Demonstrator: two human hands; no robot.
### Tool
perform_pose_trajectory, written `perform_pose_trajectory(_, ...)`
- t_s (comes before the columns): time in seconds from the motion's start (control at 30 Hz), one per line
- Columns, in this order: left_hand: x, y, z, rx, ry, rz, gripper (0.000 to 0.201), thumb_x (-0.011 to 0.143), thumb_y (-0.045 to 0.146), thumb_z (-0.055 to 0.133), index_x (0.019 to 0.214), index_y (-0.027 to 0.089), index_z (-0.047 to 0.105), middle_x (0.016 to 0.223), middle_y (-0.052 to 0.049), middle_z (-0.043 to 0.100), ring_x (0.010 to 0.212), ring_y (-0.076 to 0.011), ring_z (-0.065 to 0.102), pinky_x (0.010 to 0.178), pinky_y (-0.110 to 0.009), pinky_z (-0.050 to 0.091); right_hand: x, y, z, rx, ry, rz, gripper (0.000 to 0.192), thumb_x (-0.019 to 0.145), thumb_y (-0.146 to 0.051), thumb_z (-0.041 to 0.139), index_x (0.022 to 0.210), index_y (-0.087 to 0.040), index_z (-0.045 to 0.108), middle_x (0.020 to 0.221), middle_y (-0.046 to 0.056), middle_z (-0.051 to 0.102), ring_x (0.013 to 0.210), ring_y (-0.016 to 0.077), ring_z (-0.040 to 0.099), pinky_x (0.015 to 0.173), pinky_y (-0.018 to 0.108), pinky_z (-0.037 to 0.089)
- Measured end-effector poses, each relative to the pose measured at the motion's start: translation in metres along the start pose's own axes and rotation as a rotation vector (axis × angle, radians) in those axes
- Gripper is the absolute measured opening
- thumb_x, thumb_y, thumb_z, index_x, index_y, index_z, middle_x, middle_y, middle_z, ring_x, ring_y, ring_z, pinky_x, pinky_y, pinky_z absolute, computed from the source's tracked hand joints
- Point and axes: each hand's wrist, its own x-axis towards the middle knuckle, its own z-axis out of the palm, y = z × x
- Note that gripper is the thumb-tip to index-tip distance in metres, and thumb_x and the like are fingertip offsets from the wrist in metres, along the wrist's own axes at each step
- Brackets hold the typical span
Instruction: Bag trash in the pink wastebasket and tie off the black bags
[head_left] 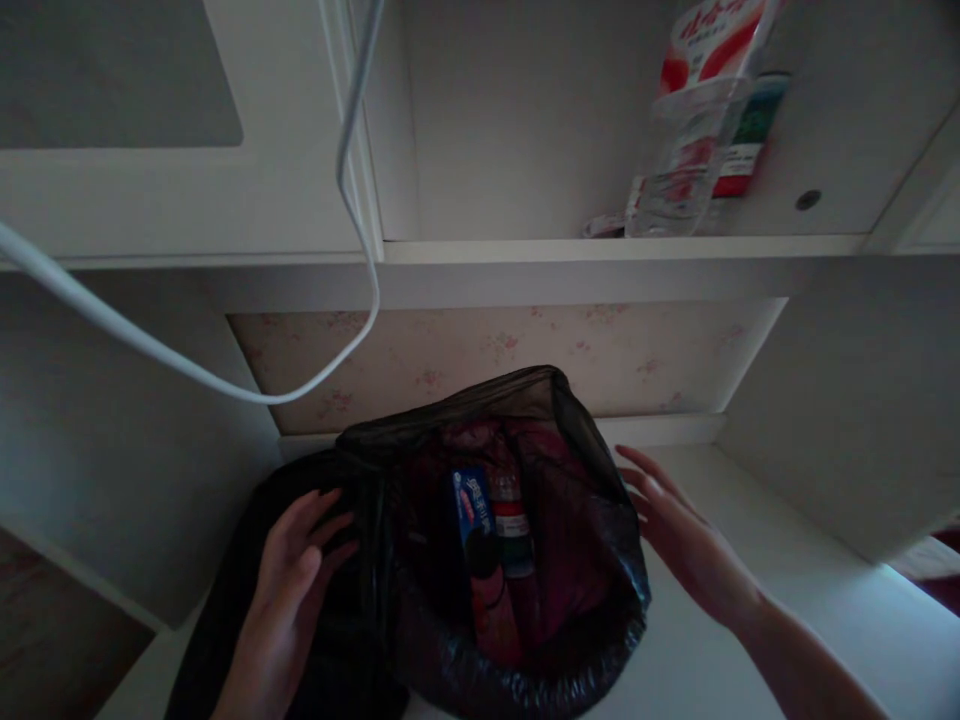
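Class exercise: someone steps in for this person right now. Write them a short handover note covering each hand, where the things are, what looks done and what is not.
Left hand: open, resting flat on the black bag's left side.
Right hand: open, fingers spread beside the bag's right edge, holding nothing.
Bag: stands open on the white desk; inside are a blue packet, a bottle with a red-and-green label and red items.
Shelf above: a clear plastic bottle and cartons.
Done: items are in the bag.
Left: bag mouth is not closed.

left hand point(289, 570) palm down, fingers point(319, 505) loosely curled, right hand point(686, 545) open, fingers spread flat
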Motion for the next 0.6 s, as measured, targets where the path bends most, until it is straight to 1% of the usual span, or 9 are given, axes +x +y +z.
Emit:
perform_pose_trajectory(0.07, -0.019, -0.002, -0.003, 0.099, -0.023, -0.051, 0.064, 0.069, 0.053, 0.092, 0.126, 0.036, 0.068, 0.129, -0.003, 0.071, 0.107, -0.0261, 0.069, 0.082, -0.032, 0.061, -0.021, 0.007, -0.004, -0.085, -0.061, 0.075, 0.055, 0.087, -0.061, 0.076, 0.135, -0.034, 0.068, 0.139, 0.007, 0.07, 0.122, 0.0287, 0.067, 0.102, 0.042, 0.055)
perform_pose_trajectory(0.13, -0.038, -0.002, -0.001, 0.162, -0.098, -0.13, 0.069, 0.067, 0.05, 0.095, 0.127, 0.033, 0.065, 0.116, -0.004, 0.074, 0.094, -0.0251, 0.072, 0.075, -0.032, 0.061, -0.034, 0.009, -0.004, -0.107, -0.083, 0.108, 0.05, 0.088, -0.059, 0.077, 0.127, -0.029, 0.072, 0.132, 0.008, 0.074, 0.117, 0.0275, 0.068, 0.102, 0.041, 0.055)
perform_pose_trajectory(0.23, -0.058, 0.006, 0.008, 0.16, -0.199, -0.275, 0.062, 0.074, 0.059, 0.089, 0.122, 0.027, 0.066, 0.095, -0.005, 0.077, 0.072, -0.0231, 0.071, 0.063, -0.033, 0.06, -0.043, 0.006, -0.001, -0.092, -0.062, 0.094, 0.046, 0.089, -0.058, 0.077, 0.119, -0.023, 0.075, 0.105, 0.008, 0.079, 0.092, 0.022, 0.071, 0.084, 0.034, 0.059)
perform_pose_trajectory(0.3, -0.065, 0.016, 0.012, 0.183, -0.234, -0.341, 0.055, 0.072, 0.065, 0.087, 0.105, 0.023, 0.072, 0.073, -0.002, 0.074, 0.059, -0.0209, 0.067, 0.058, -0.032, 0.057, -0.047, 0.002, -0.001, -0.048, -0.007, 0.069, 0.048, 0.085, -0.054, 0.083, 0.122, -0.025, 0.074, 0.084, 0.003, 0.076, 0.073, 0.0178, 0.067, 0.067, 0.029, 0.058)
perform_pose_trajectory(0.37, -0.067, 0.025, 0.011, 0.22, -0.287, -0.381, 0.052, 0.067, 0.069, 0.088, 0.079, 0.021, 0.072, 0.057, -0.001, 0.067, 0.053, -0.0192, 0.063, 0.054, -0.03, 0.054, -0.051, -0.004, -0.002, 0.028, 0.069, 0.066, 0.055, 0.077, -0.048, 0.09, 0.125, -0.029, 0.072, 0.071, -0.001, 0.071, 0.058, 0.0154, 0.061, 0.051, 0.025, 0.053)
perform_pose_trajectory(0.4, -0.067, 0.029, 0.009, 0.236, -0.314, -0.392, 0.052, 0.066, 0.07, 0.088, 0.069, 0.021, 0.07, 0.054, -0.002, 0.065, 0.052, -0.0187, 0.062, 0.052, -0.029, 0.052, -0.053, -0.009, -0.002, 0.067, 0.1, 0.071, 0.058, 0.073, -0.046, 0.093, 0.125, -0.031, 0.073, 0.067, -0.002, 0.068, 0.052, 0.0143, 0.058, 0.046, 0.024, 0.05)
perform_pose_trajectory(0.47, -0.066, 0.036, 0.003, 0.246, -0.357, -0.422, 0.053, 0.065, 0.069, 0.089, 0.06, 0.021, 0.068, 0.054, -0.004, 0.067, 0.051, -0.018, 0.063, 0.052, -0.028, 0.052, -0.057, -0.019, -0.003, 0.131, 0.127, 0.088, 0.061, 0.068, -0.042, 0.095, 0.125, -0.035, 0.074, 0.061, -0.004, 0.064, 0.043, 0.0125, 0.053, 0.038, 0.022, 0.046)
perform_pose_trajectory(0.53, -0.067, 0.044, -0.001, 0.193, -0.365, -0.467, 0.047, 0.066, 0.064, 0.091, 0.06, 0.021, 0.072, 0.055, -0.005, 0.068, 0.052, -0.0174, 0.063, 0.052, -0.027, 0.052, -0.059, -0.032, -0.001, 0.181, 0.104, 0.101, 0.064, 0.067, -0.039, 0.095, 0.128, -0.039, 0.073, 0.056, -0.005, 0.062, 0.036, 0.0107, 0.05, 0.033, 0.02, 0.043)
perform_pose_trajectory(0.6, -0.068, 0.054, 0.0, 0.076, -0.354, -0.529, 0.041, 0.065, 0.058, 0.094, 0.06, 0.023, 0.073, 0.055, -0.004, 0.068, 0.05, -0.0162, 0.061, 0.049, -0.026, 0.051, -0.058, -0.044, 0.005, 0.222, 0.057, 0.107, 0.07, 0.066, -0.038, 0.096, 0.131, -0.043, 0.071, 0.053, -0.007, 0.06, 0.032, 0.0095, 0.049, 0.03, 0.017, 0.04)
